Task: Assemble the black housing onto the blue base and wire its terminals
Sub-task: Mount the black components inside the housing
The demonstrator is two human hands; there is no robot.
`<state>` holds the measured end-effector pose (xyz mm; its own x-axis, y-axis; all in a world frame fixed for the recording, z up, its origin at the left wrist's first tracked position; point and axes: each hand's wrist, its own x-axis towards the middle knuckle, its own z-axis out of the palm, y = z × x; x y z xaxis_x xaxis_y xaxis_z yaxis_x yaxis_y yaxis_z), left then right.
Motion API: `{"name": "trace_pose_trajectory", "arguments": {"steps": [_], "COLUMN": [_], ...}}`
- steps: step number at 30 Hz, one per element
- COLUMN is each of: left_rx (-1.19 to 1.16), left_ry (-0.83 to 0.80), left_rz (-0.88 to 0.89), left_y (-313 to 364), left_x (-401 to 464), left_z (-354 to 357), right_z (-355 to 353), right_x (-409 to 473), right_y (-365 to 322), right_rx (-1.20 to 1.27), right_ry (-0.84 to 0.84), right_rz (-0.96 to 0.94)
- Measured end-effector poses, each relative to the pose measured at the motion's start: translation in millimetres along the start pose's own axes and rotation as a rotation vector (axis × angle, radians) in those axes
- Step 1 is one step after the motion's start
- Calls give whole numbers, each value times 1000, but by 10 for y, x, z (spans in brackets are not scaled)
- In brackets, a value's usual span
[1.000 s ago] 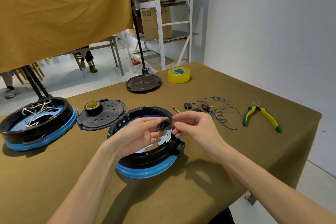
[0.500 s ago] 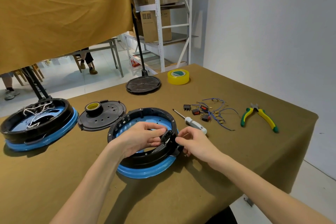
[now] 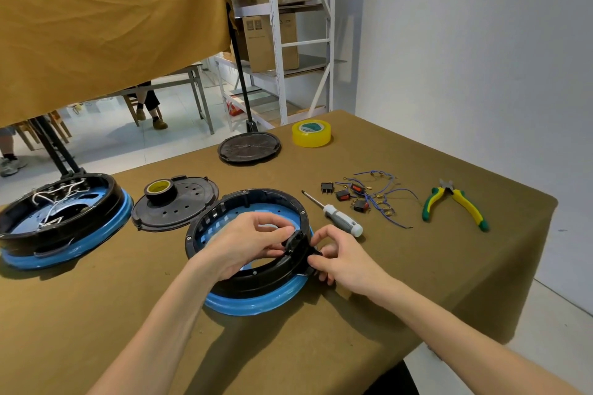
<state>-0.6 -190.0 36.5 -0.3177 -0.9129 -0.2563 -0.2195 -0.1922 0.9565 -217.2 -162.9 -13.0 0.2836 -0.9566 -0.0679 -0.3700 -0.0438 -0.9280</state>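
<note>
Both hands have come down from mid-air to the right rim of the black housing (image 3: 247, 202), bringing the small black socket (image 3: 296, 242) with them. That housing sits on the blue base (image 3: 256, 301) near the desk (image 3: 417, 282) centre. At the ring's 3 o'clock, the left hand (image 3: 247, 242) reaches across the inside, thumb and fingers curled round the socket at the rim. From outside, the right hand (image 3: 340, 258) pinches the same part, fingertips (image 3: 316, 263) against the wall.

At 2 o'clock from the housing, just beside it, lies a screwdriver (image 3: 340, 216). Farther along are rocker switches with blue wires (image 3: 365, 197), then green-and-yellow pliers (image 3: 455, 207). At 12 o'clock sit a black disc (image 3: 248, 147) and a yellow tape roll (image 3: 311, 133). At 10 o'clock a perforated black plate (image 3: 179, 207) carries a small tape roll (image 3: 159, 191). A second black-and-blue assembly (image 3: 61, 221) with white wires lies at 9 o'clock.
</note>
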Motion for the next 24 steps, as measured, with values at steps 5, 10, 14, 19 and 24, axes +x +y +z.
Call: {"name": "trace_pose_trajectory", "arguments": {"steps": [5, 10, 14, 19, 24], "left_rx": [54, 61, 24, 56, 72], "left_ry": [40, 67, -13, -69, 5], "left_rz": [77, 102, -11, -84, -16], "left_y": [-47, -68, -29, -8, -32], "left_x": [-12, -11, -36, -32, -27], "left_z": [24, 30, 13, 2, 27], "right_z": [-27, -16, -36, -50, -18], "right_x": [72, 101, 124, 121, 111], "right_y": [-35, -17, -32, -40, -13], "right_rx": [-5, 32, 88, 107, 69], "right_ry": [-49, -50, -79, -90, -79], "right_rz": [39, 67, 118, 132, 102]}}
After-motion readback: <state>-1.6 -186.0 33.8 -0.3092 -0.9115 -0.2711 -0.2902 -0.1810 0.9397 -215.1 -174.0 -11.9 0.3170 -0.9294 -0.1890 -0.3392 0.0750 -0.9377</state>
